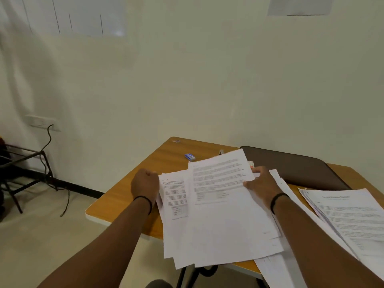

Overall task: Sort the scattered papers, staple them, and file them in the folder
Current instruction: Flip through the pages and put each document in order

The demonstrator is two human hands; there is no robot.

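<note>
Printed text covers the loose papers (pixel 218 196) and the stack of papers (pixel 353 217) on the desk, all too blurred to read.

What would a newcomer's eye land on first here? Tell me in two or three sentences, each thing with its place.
First, the loose pile of printed papers fanned over the near edge of the wooden table, with the left hand gripping its left edge and the right hand holding its right side. Next, the dark brown folder lying flat at the back right, against the wall. A second paper stack sits at the far right.
</note>
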